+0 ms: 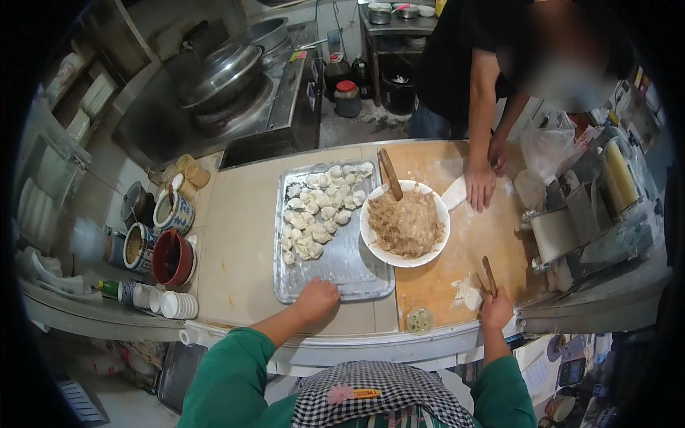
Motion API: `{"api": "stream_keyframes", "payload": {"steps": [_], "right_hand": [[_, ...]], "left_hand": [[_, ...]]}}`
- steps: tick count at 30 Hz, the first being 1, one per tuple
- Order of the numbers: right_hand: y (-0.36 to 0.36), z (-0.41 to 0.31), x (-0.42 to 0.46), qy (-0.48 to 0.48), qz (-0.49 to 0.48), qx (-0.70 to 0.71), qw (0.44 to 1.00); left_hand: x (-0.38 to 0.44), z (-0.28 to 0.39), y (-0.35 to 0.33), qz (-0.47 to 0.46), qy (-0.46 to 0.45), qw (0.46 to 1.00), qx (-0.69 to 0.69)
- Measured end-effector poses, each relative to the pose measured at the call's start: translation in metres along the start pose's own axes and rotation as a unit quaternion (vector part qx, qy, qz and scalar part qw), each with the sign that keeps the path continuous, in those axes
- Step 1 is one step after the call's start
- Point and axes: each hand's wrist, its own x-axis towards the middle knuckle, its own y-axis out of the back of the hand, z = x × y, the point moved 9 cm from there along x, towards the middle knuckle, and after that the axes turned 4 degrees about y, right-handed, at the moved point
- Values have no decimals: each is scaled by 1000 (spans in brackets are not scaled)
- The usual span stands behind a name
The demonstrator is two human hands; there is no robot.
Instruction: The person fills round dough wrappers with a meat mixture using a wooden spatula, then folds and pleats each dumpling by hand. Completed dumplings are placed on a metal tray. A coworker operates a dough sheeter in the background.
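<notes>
My left hand [317,298] is curled over the front rim of a metal tray [361,257]. Rows of raw dumplings [321,200] cover the back and left of this tray. In my right hand [497,310] is a thin wooden stick [489,275], its upper end rising above the fist. A small pile of flour [466,294] lies on the wooden board [444,278] just left of that hand. Overlapping the tray and the board is a white bowl [446,224] of minced filling [404,227], with a wooden paddle [390,174] standing in it.
Across the board, a co-worker's hand [480,182] presses a flat piece of dough [455,193]. A dough roller machine [583,214] stands at right. Near the front edge is a small dish [420,320] with green bits. Seasoning pots [174,211] and a red bowl [172,259] line the left.
</notes>
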Motion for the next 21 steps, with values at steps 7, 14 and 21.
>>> {"api": "stream_keyframes", "payload": {"steps": [7,14,21], "right_hand": [[1,0,-1,6,20,-5,1000],[-1,5,3,-1,21,-5,1000],[-1,1,2,-5,14,-3,1000]], "left_hand": [[-4,11,5,11,11,1000,-25],[19,-25,-17,-100,159,972,-141],[99,-64,-14,136,269,937,-174]]}}
